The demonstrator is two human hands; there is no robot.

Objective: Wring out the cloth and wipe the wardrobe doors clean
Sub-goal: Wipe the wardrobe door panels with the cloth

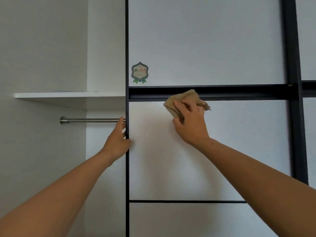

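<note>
Right of centre, the right hand (189, 122) has the tan cloth (185, 97) bunched under its palm. The fingers are curled over the wad, the thumb tucks a fold in from below, and the whole lot is pressed flat to the white panel of the wardrobe door (171, 159). The cloth sits high on that panel and its top corner laps onto the dark crossbar (222, 91), so this looks like a pass along the top edge, where dust likes to settle. Over at the left-centre, the left hand (118, 139) clamps the door's dark vertical edge, fingers wrapped round behind it and thumb on the front. That's a bracing grip, most likely to stop the door shifting under the wiping pressure. The wringing appears finished, though I can't tell how damp the cloth is. Above the crossbar a badge-shaped sticker (139, 72) sits on the upper panel. At the left of the frame the open wardrobe shows a white shelf (68, 95) and a metal hanging rail (90, 120).
</note>
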